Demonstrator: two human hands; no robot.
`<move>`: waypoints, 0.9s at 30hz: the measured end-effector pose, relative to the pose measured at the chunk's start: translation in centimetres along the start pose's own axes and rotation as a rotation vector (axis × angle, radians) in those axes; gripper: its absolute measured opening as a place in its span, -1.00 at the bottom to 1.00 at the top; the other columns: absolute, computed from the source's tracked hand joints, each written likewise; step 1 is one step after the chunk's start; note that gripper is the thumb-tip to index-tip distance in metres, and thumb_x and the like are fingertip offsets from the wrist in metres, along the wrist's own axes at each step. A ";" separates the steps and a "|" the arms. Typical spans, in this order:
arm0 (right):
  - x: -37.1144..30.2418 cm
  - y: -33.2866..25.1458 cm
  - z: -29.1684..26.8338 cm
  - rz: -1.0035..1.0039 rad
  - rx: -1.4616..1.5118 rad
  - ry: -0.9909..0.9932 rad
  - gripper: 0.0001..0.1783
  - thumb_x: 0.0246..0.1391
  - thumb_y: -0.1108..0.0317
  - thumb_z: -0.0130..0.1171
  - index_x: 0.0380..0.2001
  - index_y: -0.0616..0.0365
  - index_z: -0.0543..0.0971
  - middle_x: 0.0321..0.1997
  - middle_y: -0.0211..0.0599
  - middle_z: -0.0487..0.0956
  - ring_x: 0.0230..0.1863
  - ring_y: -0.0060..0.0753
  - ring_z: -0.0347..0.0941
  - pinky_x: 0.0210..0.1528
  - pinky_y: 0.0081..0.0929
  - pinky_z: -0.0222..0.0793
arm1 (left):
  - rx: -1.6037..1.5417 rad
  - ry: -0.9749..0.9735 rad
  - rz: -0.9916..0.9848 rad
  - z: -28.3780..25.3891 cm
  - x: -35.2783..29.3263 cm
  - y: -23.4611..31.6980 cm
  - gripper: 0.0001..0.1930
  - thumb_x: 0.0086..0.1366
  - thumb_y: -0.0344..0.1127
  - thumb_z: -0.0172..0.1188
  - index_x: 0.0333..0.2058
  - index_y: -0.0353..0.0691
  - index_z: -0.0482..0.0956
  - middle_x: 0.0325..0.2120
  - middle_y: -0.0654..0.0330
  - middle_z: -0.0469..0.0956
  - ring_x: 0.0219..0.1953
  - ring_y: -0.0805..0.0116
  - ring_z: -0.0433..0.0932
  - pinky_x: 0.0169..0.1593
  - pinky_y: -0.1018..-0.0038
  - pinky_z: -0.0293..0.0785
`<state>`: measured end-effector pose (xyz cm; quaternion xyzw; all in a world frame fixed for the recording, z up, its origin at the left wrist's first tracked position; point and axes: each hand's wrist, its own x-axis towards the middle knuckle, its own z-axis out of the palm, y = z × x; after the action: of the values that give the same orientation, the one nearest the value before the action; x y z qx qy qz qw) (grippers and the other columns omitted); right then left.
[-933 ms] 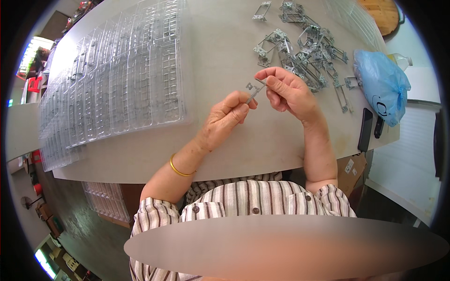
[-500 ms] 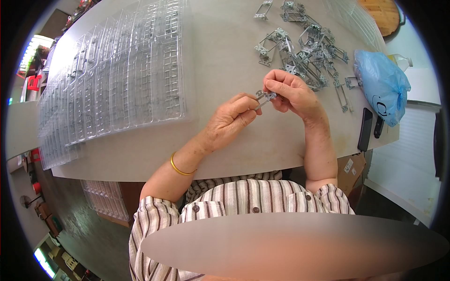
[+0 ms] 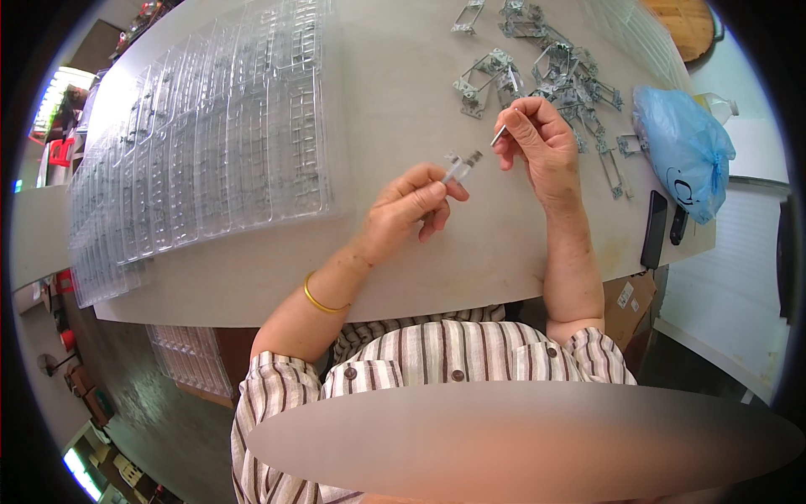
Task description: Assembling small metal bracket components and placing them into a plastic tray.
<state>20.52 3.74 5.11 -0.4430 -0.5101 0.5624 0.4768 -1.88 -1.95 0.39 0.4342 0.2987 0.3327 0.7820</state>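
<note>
My left hand (image 3: 407, 208) pinches a small silver metal bracket (image 3: 461, 165) between thumb and fingers, and its far end sticks out toward the upper right. A hand's width away, my right hand (image 3: 544, 151) is closed on a thin, short metal strip (image 3: 499, 135) that juts out from the fingertips. The two pieces are apart. Just beyond the right hand lies a loose pile of metal brackets (image 3: 564, 76), partly hidden by that hand. One rectangular metal frame (image 3: 468, 17) lies by itself at the far edge of the view.
Clear plastic blister trays (image 3: 210, 126) with metal parts in their slots cover the left of the table (image 3: 403, 286). On the right are a blue plastic bag (image 3: 684, 155), a black phone (image 3: 654, 231) and a black-handled tool (image 3: 678, 227). A cardboard box (image 3: 625, 307) stands below the edge.
My hands have moved apart, the right one up and away from the left. Before, both met at the bracket; now the right hand holds a thin metal strip separately.
</note>
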 end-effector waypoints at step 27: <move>-1.0 1.4 2.3 -0.888 -0.632 -0.087 -0.78 0.08 0.60 0.33 -0.25 0.18 0.51 -0.24 -0.20 0.62 -0.30 -0.31 0.58 -0.33 -0.44 0.52 | -0.336 0.081 0.178 -0.5 0.3 -0.6 -0.77 0.52 -0.21 -0.04 -0.07 -0.25 0.44 -0.17 0.08 0.58 -0.41 0.41 0.58 -0.37 0.52 0.53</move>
<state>18.25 2.38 3.98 -0.2830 -0.8115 0.1444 0.4905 -1.95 -1.72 -0.47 0.3086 0.2305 0.4631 0.7983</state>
